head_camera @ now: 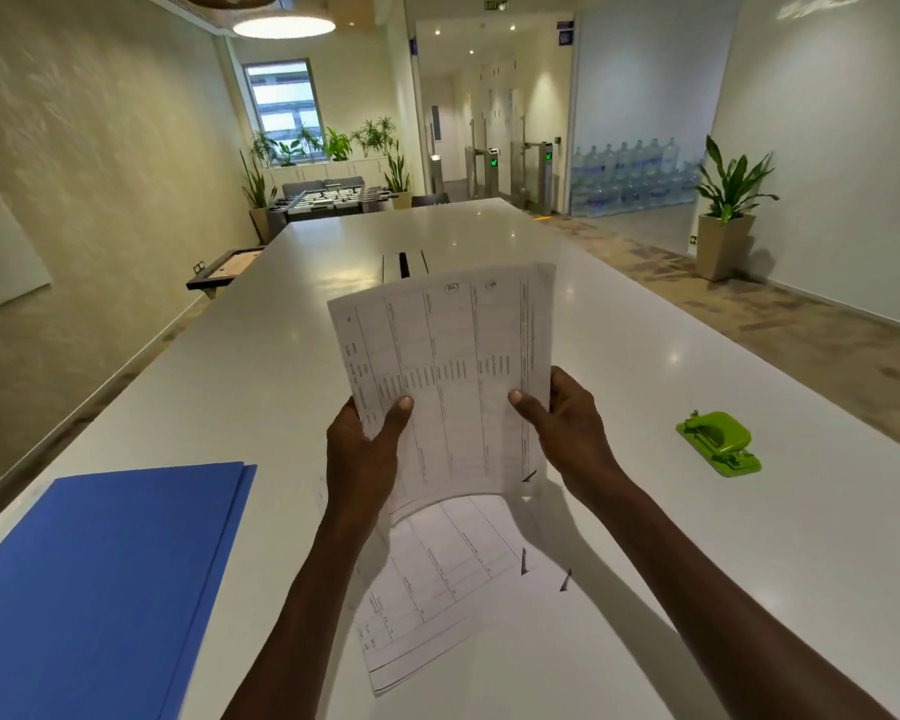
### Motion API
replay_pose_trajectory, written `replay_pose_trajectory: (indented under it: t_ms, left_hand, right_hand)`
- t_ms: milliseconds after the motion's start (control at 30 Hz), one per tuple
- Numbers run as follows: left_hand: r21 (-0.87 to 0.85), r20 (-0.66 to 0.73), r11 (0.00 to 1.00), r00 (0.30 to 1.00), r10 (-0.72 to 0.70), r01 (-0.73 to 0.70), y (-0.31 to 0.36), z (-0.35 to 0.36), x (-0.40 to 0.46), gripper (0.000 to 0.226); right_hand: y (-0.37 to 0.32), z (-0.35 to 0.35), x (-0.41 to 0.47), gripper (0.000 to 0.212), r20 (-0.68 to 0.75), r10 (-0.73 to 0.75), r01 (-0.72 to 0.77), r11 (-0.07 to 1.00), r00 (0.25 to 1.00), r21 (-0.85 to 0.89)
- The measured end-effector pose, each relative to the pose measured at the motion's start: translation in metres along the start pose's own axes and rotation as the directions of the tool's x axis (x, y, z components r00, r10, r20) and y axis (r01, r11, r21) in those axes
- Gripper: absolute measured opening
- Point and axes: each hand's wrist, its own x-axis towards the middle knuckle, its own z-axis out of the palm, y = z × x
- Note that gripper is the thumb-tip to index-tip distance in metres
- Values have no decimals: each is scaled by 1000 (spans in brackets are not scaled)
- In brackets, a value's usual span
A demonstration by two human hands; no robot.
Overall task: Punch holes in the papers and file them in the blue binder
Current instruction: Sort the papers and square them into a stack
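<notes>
I hold a stack of printed papers upright above the white table. My left hand grips the stack's left edge, thumb on the front. My right hand grips its right edge the same way. More printed sheets lie flat on the table beneath my wrists. The blue binder lies closed at the near left. A green hole punch sits on the table to the right, apart from my right hand.
A cable slot is set into the table beyond the papers. A potted plant stands on the floor at the right. A foosball table stands past the table's far end.
</notes>
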Motion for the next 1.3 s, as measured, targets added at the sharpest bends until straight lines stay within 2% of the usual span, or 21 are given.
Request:
replay_pose_trajectory:
  t_ms: [200,333,500,600,667,767,967,1100,1300]
  left_hand:
    - [36,32,999,999,18,-19,5,-3,5,25]
    - [123,69,991,996,-53,44,-18,-3,-5,39]
    - [197,-19,979,998,60,-55,-12,-3,-4,39]
    - [220,-100,968,984,144,-120,-3,-10,5,37]
    - [222,-152,966,974,166,-130,1,-18,11,36]
    - [242,-204,961,961,184,-133,6,-29,19,35]
    - [309,-218,946,961,170,-98,7,-49,24,38]
    - [312,-226,949,966,122,-47,0,-58,23,38]
    - [324,-241,946,966,93,-10,-6,-67,23,37]
  right_hand:
    - [-7,-3,5,22,16,-3,3,1000,1000,19]
    - [20,2,-8,29,55,74,-68,991,996,-112]
    - [14,3,-4,30,7,53,-50,974,999,-220]
    - [19,5,-3,44,3,102,-95,939,995,-330]
    - [31,7,-7,54,30,188,-153,871,982,-466]
    - [48,17,-19,70,79,303,-146,651,950,-745]
    - [60,43,-41,105,50,339,-78,355,939,-932]
    - [67,41,-40,105,34,306,-49,257,951,-965]
    - [64,13,-24,110,-84,365,-154,167,927,-974]
